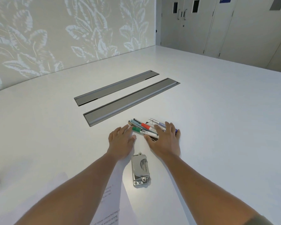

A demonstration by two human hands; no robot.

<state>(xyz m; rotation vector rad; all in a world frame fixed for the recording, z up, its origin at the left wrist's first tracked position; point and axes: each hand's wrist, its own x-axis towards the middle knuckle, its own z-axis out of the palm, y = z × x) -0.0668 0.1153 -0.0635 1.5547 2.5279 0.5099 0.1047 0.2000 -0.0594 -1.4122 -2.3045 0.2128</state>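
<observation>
**Head view.** A loose pile of markers [146, 127] is lying on the white table [217, 111], just in front of the nearer grey flap [131, 101] set into the tabletop. A 2nd grey flap [117, 87] is lying beyond it.

The left hand [122, 138] is resting palm down. Its fingers are straight and slightly spread, and the fingertips are touching the left end of the pile beside the green marker [140, 130]. The right hand [165, 140] is lying flat over the right part of the pile, fingers straight and a little apart, covering the blue marker [161, 124]. The red marker [145, 125] is showing between the 2 hands.

Neither hand is curling round a marker. Something dark and flat is showing under the pile; what it is cannot be told.

A hole punch [140, 170] is sitting between the forearms, and a sheet of paper [110, 192] is lying under the left forearm.

**Progress, as judged.** The markers are crossing one another at several angles, so the gathering appears to be only beginning. The hands are bracketing the pile, but nothing is lifted or lined up. Squaring, gripping and moving the markers all appear to be left to do.
</observation>
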